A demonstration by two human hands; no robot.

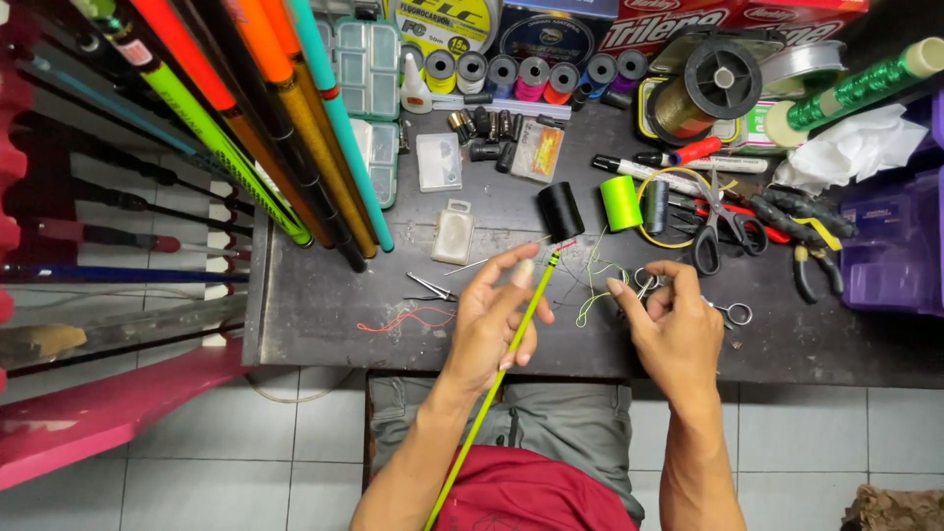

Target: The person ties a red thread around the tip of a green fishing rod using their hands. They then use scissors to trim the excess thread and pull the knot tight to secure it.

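Bare forearms, 2 bare hands — grey-green shorts, a dark red shirt.

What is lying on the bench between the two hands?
In the head view, loose green thread trails on the dark bench between the left hand, which holds a thin yellow-green rod, and the right hand.

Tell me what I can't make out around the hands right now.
- Head view: thread between the left hand and right hand is too thin to trace.
- Right hand's palm faces away; any contents are hidden.
- Yellow-green rod: butt end cut off by the bottom edge.
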